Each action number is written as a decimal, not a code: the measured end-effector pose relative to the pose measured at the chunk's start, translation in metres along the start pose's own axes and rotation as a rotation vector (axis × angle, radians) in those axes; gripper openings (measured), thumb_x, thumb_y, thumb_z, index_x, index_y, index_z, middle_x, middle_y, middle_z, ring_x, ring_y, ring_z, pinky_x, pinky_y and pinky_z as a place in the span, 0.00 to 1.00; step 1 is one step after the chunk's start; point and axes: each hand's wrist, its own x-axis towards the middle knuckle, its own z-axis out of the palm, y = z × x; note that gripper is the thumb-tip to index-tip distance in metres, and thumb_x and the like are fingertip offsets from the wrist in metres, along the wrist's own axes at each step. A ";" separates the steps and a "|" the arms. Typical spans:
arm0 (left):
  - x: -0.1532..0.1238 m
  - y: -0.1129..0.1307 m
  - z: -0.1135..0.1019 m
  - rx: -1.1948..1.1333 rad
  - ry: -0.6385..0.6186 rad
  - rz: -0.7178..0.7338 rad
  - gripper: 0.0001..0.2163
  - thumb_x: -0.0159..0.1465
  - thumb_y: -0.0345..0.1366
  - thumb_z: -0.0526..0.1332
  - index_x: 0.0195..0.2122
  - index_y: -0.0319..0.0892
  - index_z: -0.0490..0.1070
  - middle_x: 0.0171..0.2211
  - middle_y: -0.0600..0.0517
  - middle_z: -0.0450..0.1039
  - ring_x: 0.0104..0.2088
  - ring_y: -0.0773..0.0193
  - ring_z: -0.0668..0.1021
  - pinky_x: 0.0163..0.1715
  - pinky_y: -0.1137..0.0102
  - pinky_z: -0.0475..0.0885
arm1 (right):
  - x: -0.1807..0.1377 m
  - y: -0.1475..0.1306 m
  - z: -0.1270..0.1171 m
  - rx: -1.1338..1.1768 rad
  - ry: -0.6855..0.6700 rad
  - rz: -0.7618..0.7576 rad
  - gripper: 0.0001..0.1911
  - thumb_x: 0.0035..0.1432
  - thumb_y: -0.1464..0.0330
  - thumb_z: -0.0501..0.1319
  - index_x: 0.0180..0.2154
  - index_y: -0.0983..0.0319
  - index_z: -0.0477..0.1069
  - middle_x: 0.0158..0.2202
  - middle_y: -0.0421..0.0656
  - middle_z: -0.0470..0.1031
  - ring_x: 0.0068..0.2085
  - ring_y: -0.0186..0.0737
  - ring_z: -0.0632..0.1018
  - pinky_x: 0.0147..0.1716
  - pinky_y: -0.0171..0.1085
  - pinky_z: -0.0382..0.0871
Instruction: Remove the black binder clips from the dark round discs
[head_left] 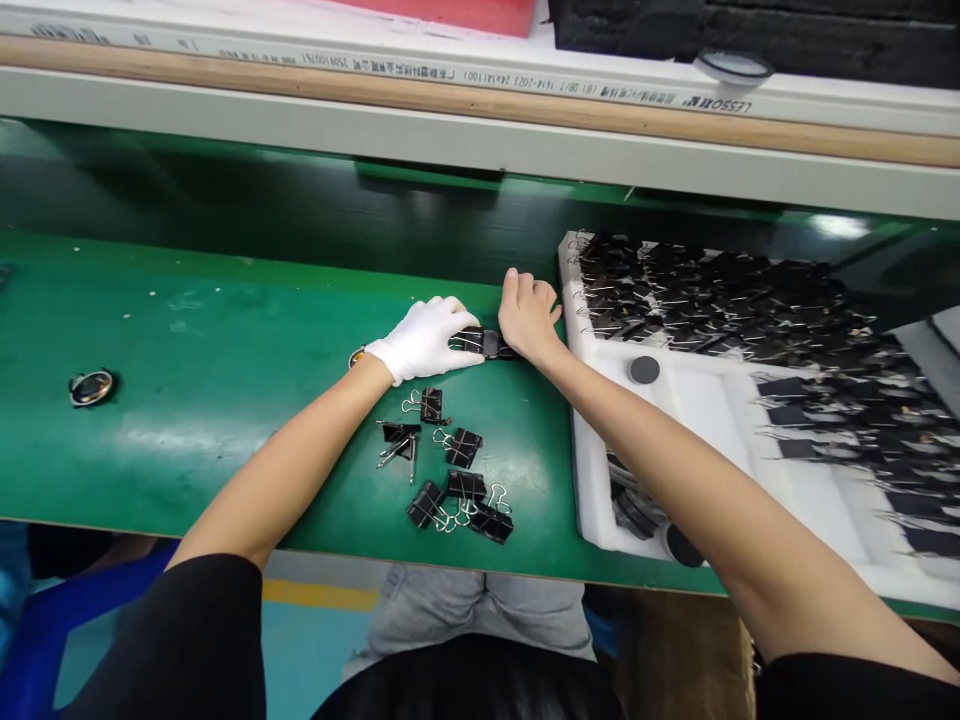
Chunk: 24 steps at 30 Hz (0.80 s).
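Left hand [429, 340] pinches a clip [472, 341] on a green bench [225, 400]

The left hand wears a white glove. Just beside its clip sits a black block [491, 344], between both hands. The bare right hand [529, 318] is at the block's far side; its fingertips are partly hidden, so I cannot tell whether it grips. Loose clips [463, 448] lie nearer the person.

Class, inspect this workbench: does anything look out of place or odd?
One mismatch: the left hand wears a white glove; the right hand is bare. Binder clips also lie scattered on the green worktop.
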 end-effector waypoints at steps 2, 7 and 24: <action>0.000 0.000 0.001 0.000 0.003 -0.009 0.24 0.65 0.55 0.64 0.56 0.47 0.76 0.52 0.46 0.74 0.52 0.49 0.74 0.51 0.59 0.66 | 0.001 0.001 0.001 -0.007 -0.004 -0.003 0.29 0.74 0.50 0.36 0.53 0.59 0.67 0.59 0.57 0.66 0.70 0.58 0.57 0.67 0.72 0.41; 0.001 0.000 0.001 0.002 -0.012 -0.014 0.25 0.65 0.55 0.64 0.57 0.46 0.76 0.53 0.45 0.73 0.54 0.47 0.73 0.53 0.58 0.65 | 0.003 0.002 0.003 -0.002 -0.004 -0.028 0.28 0.74 0.48 0.39 0.52 0.59 0.68 0.58 0.57 0.67 0.69 0.63 0.57 0.66 0.75 0.39; 0.005 0.006 -0.005 -0.078 0.115 -0.175 0.27 0.77 0.48 0.39 0.37 0.44 0.75 0.33 0.46 0.80 0.35 0.55 0.82 0.34 0.65 0.66 | -0.022 0.023 -0.053 0.359 -0.600 -0.238 0.23 0.56 0.75 0.62 0.54 0.63 0.71 0.48 0.49 0.81 0.44 0.44 0.82 0.45 0.42 0.79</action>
